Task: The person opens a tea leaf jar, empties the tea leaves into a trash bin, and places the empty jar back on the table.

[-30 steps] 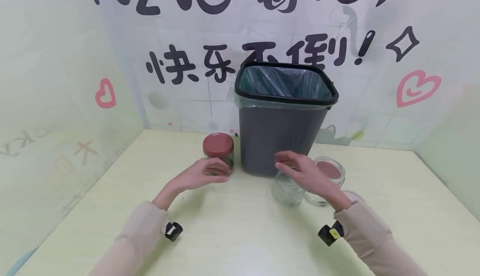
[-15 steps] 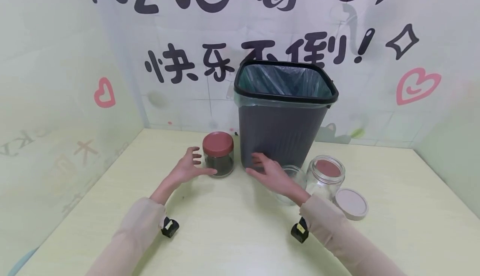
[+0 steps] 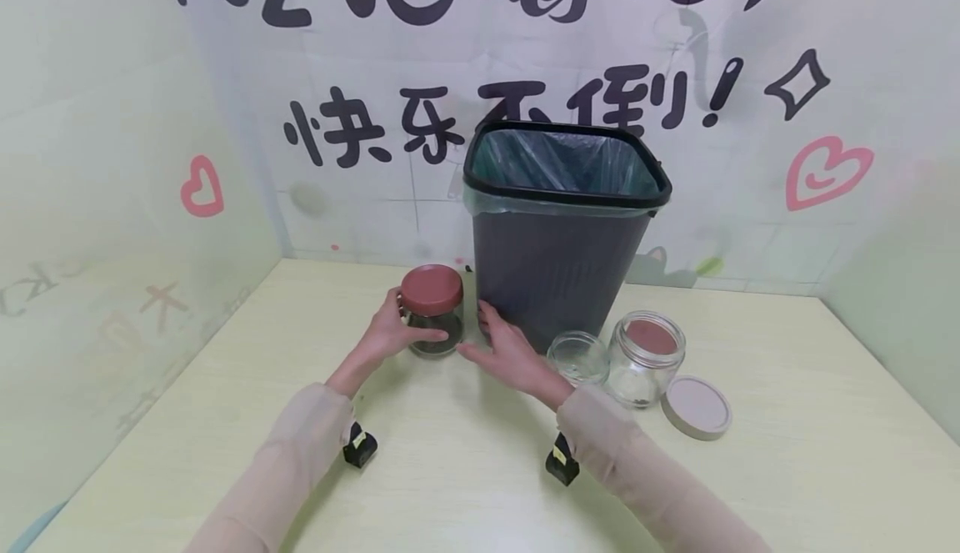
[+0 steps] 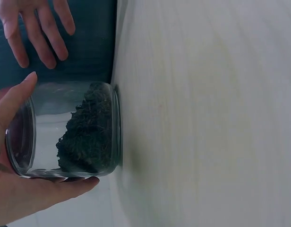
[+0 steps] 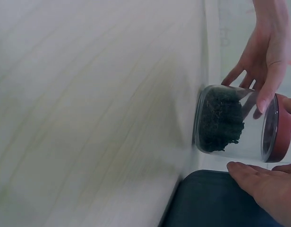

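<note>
My left hand (image 3: 392, 333) is wrapped round a glass jar (image 3: 433, 338) with a red lid (image 3: 432, 289). In the left wrist view its thumb lies along one side of the glass and its fingers along the other. Dark, curly dried leaves (image 4: 89, 135) fill part of the jar, heaped toward one side. The jar stands upright at the back of the table. Just to its right is my right hand (image 3: 512, 359), fingers extended and slightly spread, holding nothing. The right wrist view shows the right fingertips (image 5: 237, 168) close beside the glass.
A dark grey bin (image 3: 551, 273) with a liner stands right behind my right hand. To the right are a small glass jar (image 3: 577, 357), a larger open jar (image 3: 647, 361) and a pale round lid (image 3: 697, 408). Printed walls enclose the table (image 3: 450, 470).
My left hand has moved from beside the red-lidded jar to grip it. My right hand has swung left, from over the small glass jar to beside the red-lidded one.
</note>
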